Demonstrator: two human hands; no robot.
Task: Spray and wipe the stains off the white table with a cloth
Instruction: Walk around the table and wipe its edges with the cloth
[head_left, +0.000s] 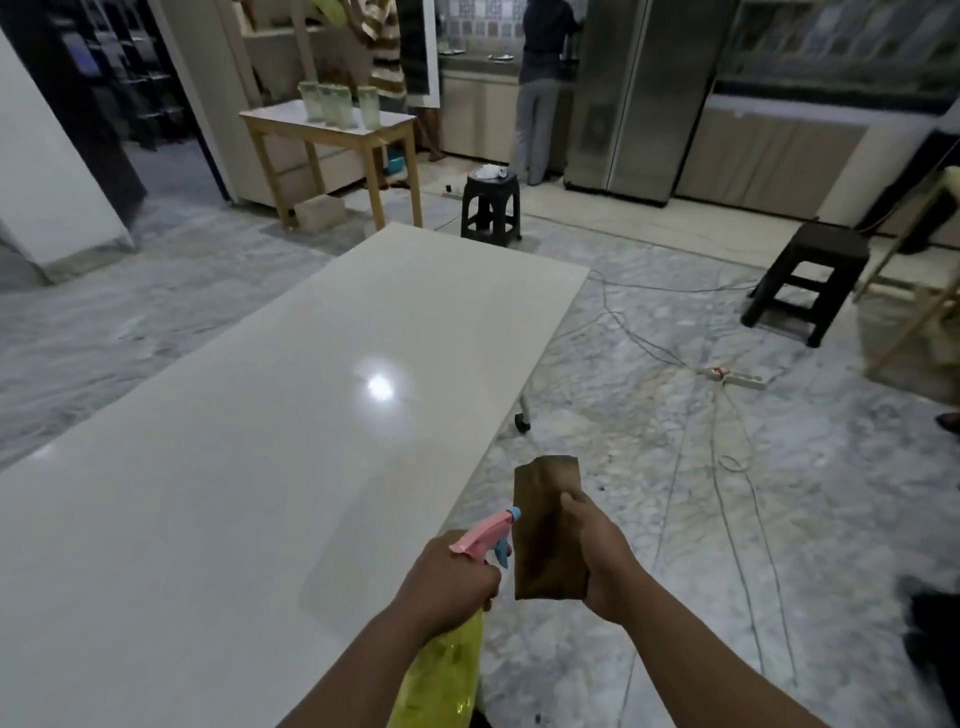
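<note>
The long white table (249, 441) runs from the lower left to the middle of the head view, glossy with a lamp glare. I see no clear stains on it. My left hand (447, 577) grips the neck of a yellow spray bottle (441, 675) with a pink and blue trigger head, held at the table's right edge. My right hand (597, 561) holds a folded brown cloth (545, 530) upright, just right of the nozzle and over the floor.
Cables and a power strip (735, 378) lie on the marble floor to the right. Two dark stools (491, 205) (810, 280) stand beyond. A wooden side table (332, 140) holds jars. Two people stand at the far kitchen counter.
</note>
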